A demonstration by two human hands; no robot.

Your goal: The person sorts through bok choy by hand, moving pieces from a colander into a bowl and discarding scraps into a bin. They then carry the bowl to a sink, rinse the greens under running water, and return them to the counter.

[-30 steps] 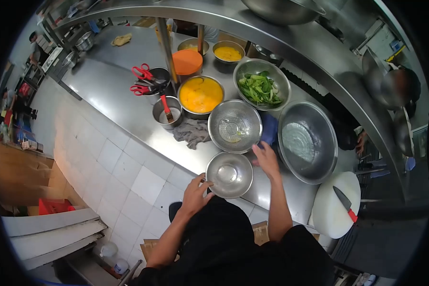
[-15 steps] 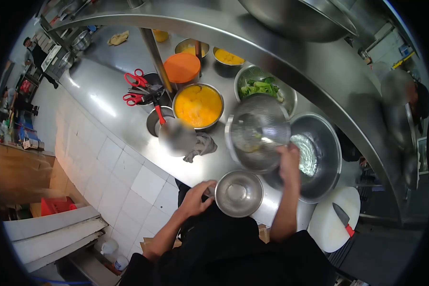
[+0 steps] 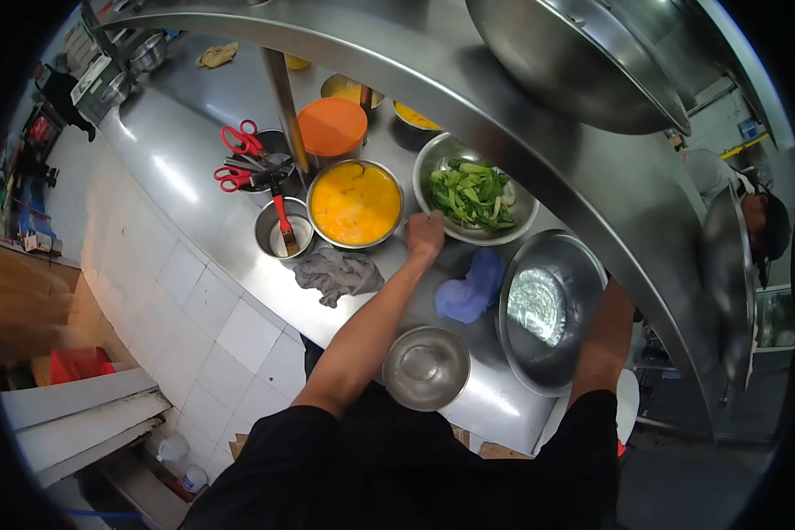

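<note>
My left hand [image 3: 425, 236] is closed at the near left rim of a metal bowl [image 3: 526, 225] of green leaves [image 3: 473, 193]. Left of it stands a metal bowl of yellow liquid with rounded yellow pieces [image 3: 356, 203]. My right forearm [image 3: 603, 340] reaches over the right side of a large metal basin [image 3: 517, 353]; the shelf edge hides the hand. A small empty metal bowl [image 3: 426, 368] sits at the counter's front edge. Between it and the greens lies a bluish-purple cloth-like item [image 3: 470, 287].
An overhead metal shelf [image 3: 503, 97] crosses above the counter, with a large pan [image 3: 574, 66] on it. At left are red-handled scissors [image 3: 241, 137], a brush [image 3: 283, 221] in a pot, a grey cloth [image 3: 337, 273] and an orange-lidded container [image 3: 331, 126]. A co-worker [image 3: 768, 221] is at right.
My left hand has gone from the small bowl up to the greens bowl. The metal bowl my right hand held has gone from view, uncovering the bluish-purple item. My right arm has moved right.
</note>
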